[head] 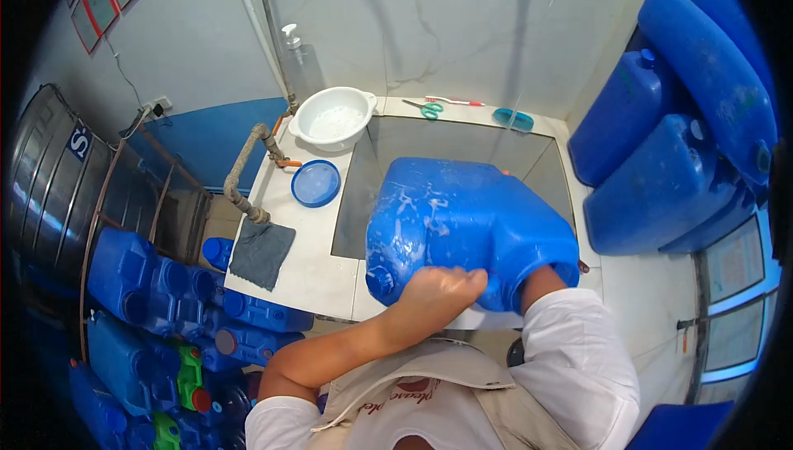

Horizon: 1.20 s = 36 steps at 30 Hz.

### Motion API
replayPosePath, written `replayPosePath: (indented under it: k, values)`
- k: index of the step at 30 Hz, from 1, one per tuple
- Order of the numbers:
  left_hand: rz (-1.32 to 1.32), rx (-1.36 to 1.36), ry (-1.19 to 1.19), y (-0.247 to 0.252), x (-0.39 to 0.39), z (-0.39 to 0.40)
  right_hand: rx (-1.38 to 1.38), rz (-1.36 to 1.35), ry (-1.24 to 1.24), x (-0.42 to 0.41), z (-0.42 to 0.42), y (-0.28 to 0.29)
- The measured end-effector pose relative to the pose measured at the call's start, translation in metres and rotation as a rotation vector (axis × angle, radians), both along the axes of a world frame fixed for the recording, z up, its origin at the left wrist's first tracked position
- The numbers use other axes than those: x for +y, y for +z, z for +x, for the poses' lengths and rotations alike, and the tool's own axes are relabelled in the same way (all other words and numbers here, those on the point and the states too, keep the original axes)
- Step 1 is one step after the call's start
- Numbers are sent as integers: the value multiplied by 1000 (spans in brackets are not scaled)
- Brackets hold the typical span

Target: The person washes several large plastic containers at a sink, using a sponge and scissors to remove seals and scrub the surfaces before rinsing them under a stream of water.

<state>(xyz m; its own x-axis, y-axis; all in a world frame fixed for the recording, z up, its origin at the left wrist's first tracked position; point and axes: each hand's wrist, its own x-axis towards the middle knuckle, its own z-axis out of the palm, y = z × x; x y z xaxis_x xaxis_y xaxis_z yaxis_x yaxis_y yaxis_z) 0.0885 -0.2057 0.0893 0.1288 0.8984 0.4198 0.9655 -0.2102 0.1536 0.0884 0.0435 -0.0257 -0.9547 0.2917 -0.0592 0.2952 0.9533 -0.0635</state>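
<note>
A large blue plastic jug [458,214] lies on its side over the sink [409,134], with soapy streaks on its wall. My left hand [443,286] is closed at the jug's near side, where its handle is; the fingers curl out of sight. Into the wide mouth [562,264] at the right end goes my right forearm, so the right hand is hidden inside. A small blue cap [380,281] is at the jug's near left corner.
Left of the sink are a white basin [334,118] with suds, a round blue lid [316,183], a grey cloth [263,253] and a pipe [238,165]. Scissors [429,108], a toothbrush [455,101] and a teal brush [513,119] line the back ledge. Blue jugs [650,183] stand right.
</note>
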Motion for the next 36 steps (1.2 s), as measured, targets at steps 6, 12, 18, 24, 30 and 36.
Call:
replayPosePath:
  k: [6, 12, 18, 24, 30, 36]
  values:
    - [-285, -55, 211, -11, 51, 1, -238, 242, -37, 3, 44, -11]
    - [-279, -13, 177, -42, 82, -14, -395, 423, -153, 12, 98, -6]
    - [-289, 29, 193, -49, 85, -21, -471, 360, -154, -18, 123, 30]
    - [-199, 48, 147, -53, 61, -11, -223, -850, -397, -7, 133, -8]
    - [-63, 32, 130, -59, 30, 4, 982, -972, -804, -42, 56, -97]
    - [-85, 55, 181, -57, 17, -9, 910, -1050, -668, -59, 37, -69]
